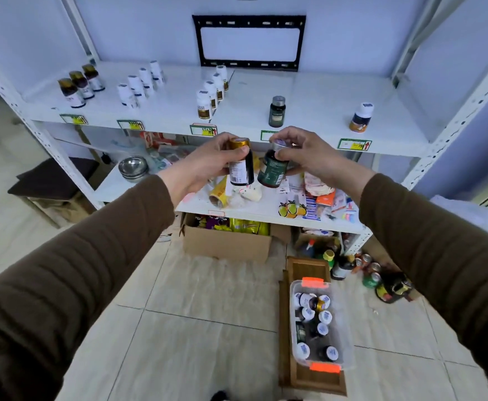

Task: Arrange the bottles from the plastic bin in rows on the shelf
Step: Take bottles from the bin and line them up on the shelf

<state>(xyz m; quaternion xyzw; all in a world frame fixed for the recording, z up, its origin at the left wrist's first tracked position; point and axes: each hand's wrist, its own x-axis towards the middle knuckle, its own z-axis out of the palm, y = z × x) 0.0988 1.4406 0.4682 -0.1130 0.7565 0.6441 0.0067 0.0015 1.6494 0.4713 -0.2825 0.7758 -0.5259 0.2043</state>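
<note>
I've got a bottle in each fist: my left hand (pixel 208 163) wraps the gold-capped dark bottle (pixel 240 163), my right hand (pixel 306 153) pinches the green bottle (pixel 273 166) by its silver cap, both held in the air just in front of the shelf (pixel 309 94). Up there, three rows are already started on the left and middle, while a lone green bottle (pixel 277 111) and a lone white-capped bottle (pixel 360 117) each mark a row barely begun. Down on the floor the plastic bin (pixel 344 342) holds plenty more, so I'd call this under halfway. White metal shelving, pale walls, tiled floor, a cardboard box (pixel 225 241) below, clutter on the lower shelf.
</note>
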